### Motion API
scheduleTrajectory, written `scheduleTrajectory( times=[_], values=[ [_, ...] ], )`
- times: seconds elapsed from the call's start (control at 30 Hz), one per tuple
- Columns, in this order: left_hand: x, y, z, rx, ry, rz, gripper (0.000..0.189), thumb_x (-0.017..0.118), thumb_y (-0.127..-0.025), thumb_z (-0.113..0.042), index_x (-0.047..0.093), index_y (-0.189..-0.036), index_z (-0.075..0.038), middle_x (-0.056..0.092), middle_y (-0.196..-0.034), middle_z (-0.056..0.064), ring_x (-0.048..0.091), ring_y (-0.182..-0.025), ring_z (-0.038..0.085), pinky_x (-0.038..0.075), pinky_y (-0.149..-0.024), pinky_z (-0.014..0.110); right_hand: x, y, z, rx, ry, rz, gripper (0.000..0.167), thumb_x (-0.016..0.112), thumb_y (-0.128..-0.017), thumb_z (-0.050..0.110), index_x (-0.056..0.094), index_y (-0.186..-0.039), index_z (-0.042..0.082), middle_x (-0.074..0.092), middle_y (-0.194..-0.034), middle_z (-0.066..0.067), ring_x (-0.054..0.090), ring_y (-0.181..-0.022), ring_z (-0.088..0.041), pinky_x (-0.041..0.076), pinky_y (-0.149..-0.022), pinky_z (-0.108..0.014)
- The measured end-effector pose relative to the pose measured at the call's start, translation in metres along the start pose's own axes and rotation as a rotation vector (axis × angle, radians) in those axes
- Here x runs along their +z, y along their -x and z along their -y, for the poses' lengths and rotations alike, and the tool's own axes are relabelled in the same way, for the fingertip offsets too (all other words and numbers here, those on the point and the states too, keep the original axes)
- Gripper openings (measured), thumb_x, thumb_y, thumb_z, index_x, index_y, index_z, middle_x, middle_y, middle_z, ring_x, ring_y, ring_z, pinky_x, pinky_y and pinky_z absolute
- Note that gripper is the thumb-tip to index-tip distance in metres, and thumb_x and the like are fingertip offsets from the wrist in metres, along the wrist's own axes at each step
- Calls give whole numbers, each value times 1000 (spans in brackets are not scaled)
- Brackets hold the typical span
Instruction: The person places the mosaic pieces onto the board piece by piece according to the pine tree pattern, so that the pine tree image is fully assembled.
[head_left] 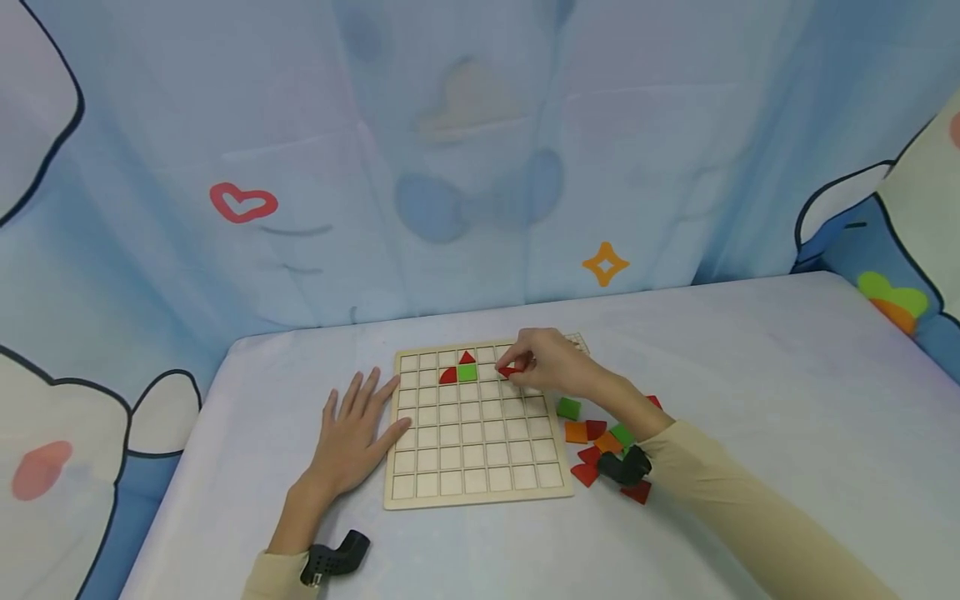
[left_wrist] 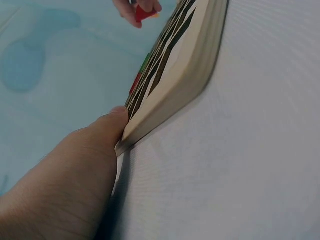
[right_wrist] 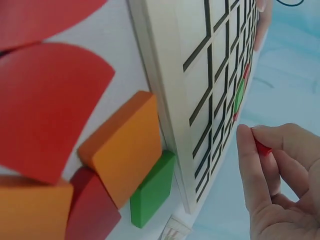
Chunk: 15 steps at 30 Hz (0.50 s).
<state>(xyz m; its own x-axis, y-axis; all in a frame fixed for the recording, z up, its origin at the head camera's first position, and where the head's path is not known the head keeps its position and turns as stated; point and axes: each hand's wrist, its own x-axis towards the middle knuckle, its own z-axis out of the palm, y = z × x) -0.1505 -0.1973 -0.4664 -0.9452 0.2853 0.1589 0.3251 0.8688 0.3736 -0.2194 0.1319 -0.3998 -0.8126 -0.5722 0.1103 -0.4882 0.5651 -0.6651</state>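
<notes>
A wooden grid board (head_left: 480,501) lies on the table. In its upper part sit a green square (head_left: 467,372), a red triangle (head_left: 467,357) above it and a red quarter-circle piece (head_left: 448,376) to its left. My left hand (head_left: 352,442) rests at the board's left edge, fingers spread and straight, thumb touching the rim. Over the upper right cells, my right hand (head_left: 551,362) pinches a red piece (head_left: 507,372) between thumb and fingers; its full shape is partly hidden. The right wrist view shows this red piece (right_wrist: 262,148) between the fingertips too.
Right of the board several loose pieces lie in a cluster, among them a green square (head_left: 568,408), an orange square (head_left: 576,432) and a red piece (head_left: 585,474). The right forearm covers some. A printed card (head_left: 577,342) pokes out behind the board. A patterned curtain (head_left: 480,250) hangs behind.
</notes>
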Motion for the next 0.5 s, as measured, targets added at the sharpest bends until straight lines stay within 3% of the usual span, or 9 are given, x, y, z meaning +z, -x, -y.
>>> scheduleTrajectory(
  times=[0.23, 0.5],
  values=[
    [0, 0, 0, 3, 2, 1, 72, 58, -102, -47, 38, -163, -14, 25, -171, 18, 14, -159, 42, 4, -123, 69, 5, -1, -2, -16, -29, -14, 7, 80, -90, -1, 80, -96, 2, 71, -89, -1, 67, -80, -15, 59, -75, -29],
    [-1, 0, 0, 2, 6, 2, 72, 58, -102, -48, 39, -163, -14, 25, -171, 18, 14, -159, 42, 4, -123, 69, 9, -13, 5, 32, -21, -71, 12, 81, -89, -1, 81, -101, -1, 75, -95, -7, 69, -86, -22, 59, -76, -32]
  ],
)
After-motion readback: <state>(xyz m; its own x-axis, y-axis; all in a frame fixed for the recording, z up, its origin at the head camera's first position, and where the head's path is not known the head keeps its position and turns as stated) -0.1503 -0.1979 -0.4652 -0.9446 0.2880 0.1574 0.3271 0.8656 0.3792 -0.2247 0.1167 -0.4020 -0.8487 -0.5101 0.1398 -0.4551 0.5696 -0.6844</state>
